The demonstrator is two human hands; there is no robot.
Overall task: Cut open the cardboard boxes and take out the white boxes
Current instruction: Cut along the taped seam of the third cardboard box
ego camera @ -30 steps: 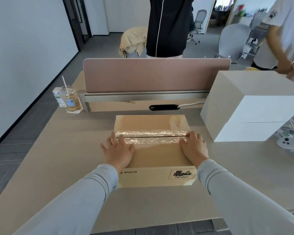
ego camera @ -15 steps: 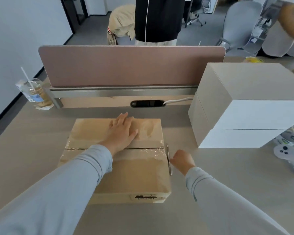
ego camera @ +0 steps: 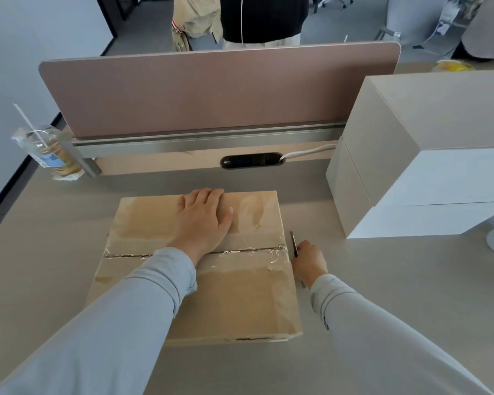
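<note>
The left hand (ego camera: 203, 220) lies flat, fingers straight and together, palm down on the far flap of the cardboard box (ego camera: 240, 303), with the fingertips reaching that flap's far edge. The right hand (ego camera: 308, 262) sits on the desk (ego camera: 382, 295) just beside the box's right side, its fingers curled round a thin dark cutter (ego camera: 293, 243) whose tip points away from the person, level with the right end of the taped seam (ego camera: 248, 249). That seam runs across the box top as a dark line under crinkled clear tape. The box rests near the middle of the desk's near edge. Two white boxes (ego camera: 451, 178) stand stacked towards the desk's right edge, well apart from the right hand. A pink partition (ego camera: 211, 92) lines the far edge, and a plastic cup (ego camera: 49, 152) with a straw stands at the far left corner.
</note>
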